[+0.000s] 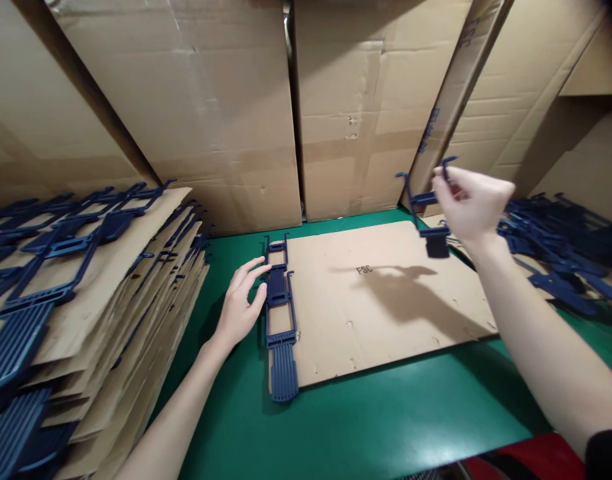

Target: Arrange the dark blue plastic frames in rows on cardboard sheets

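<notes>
My right hand (473, 203) is closed around a dark blue plastic bracket (437, 241), lifted above the right part of a flat cardboard sheet (336, 320). Two prongs and a ribbed-looking flat end of that bracket show; my fingers hide the rest. My left hand (243, 300) has its fingers apart at the sheet's left edge, beside two blue plastic brackets (284, 373) laid end to end there. Its fingertips reach the upper one; whether they press on it I cannot tell. The sheet is printed "FSC" and catches the shadow of my right hand.
At left rises a stack of cardboard sheets (131, 293) layered with more blue brackets (66, 247). A loose pile of blue parts (566, 240) lies at right. Large cardboard boxes (226, 120) wall off the back of the green table (346, 427).
</notes>
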The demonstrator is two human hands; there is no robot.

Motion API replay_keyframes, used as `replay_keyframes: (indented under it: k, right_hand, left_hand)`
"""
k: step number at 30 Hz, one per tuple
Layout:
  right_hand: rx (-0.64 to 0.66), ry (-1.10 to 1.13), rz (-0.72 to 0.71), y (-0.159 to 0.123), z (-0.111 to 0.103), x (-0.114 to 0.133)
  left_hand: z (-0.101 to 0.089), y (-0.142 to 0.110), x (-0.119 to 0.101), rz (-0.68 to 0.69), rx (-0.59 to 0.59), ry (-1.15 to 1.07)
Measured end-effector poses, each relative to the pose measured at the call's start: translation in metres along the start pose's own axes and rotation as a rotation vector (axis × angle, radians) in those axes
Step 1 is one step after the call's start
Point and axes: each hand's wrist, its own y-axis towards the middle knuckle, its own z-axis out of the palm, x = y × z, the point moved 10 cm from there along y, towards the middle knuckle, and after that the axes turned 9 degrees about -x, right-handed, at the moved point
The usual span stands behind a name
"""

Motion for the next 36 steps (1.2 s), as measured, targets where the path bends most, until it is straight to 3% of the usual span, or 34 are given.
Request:
replay_keyframes:
  k: [5,8,10,15,19,26,32,36]
  right_hand:
    - [0.406,0.162,-0.196,-0.039,0.041,0.089]
    - [0.684,0.256,-0.225,-0.074,0.065,0.114]
    - [0.778,0.291,-0.208,-0.086,0.073,0.118]
    - [0.835,0.301,-0.082,-0.085,0.080,0.101]
    - [1.032,0.508,0.000,-0.097,0.085,0.107]
    - [1.175,0.489,-0.261,-0.122,0.087,0.123]
    - [1.230,0.461,-0.300,-0.135,0.091,0.121]
    - [1.156,0.452,-0.310,-0.137,0.092,0.127]
  left_hand:
    - [0.000,0.000,0.000,0.015,-0.003,0.016]
    - [0.001,0.000,-0.002,0.043,-0.002,0.028]
    - [0.002,-0.001,-0.004,0.063,0.003,0.038]
    - [0.004,-0.001,-0.006,0.095,0.010,0.060]
    - [0.007,-0.002,-0.007,0.111,0.032,0.075]
    - [0.008,-0.001,-0.012,0.157,0.051,0.091]
    - [0.017,-0.006,-0.037,0.260,0.142,0.078]
    - [0.024,-0.010,-0.048,0.304,0.204,0.113]
